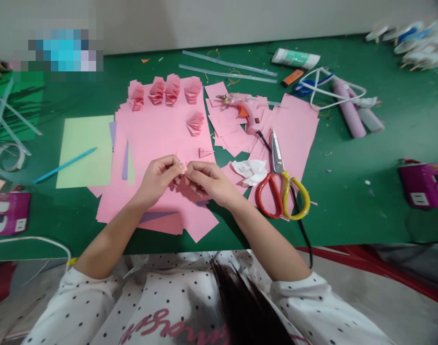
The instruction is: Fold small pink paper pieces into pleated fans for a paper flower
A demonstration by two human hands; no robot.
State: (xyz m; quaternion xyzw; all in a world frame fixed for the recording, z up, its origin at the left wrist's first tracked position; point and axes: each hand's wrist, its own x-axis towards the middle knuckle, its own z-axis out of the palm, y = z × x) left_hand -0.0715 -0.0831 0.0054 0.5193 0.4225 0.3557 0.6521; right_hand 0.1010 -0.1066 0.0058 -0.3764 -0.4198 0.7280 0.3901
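Between my two hands is a small piece of pink paper, mostly covered by the fingers. My left hand pinches it from the left, and my right hand pinches it from the right. Both are above a stack of large pink paper sheets. Along the top of that stack stand several pleated pink paper pieces, with another fanned piece lower on the right. A small folded pink strip lies just beyond my right hand.
Right of the stack lie scissors with red and yellow handles, a crumpled white tissue, a pink glue gun and loose pink squares. Clear glue sticks are at the back. A blue pencil rests on pale green paper at left.
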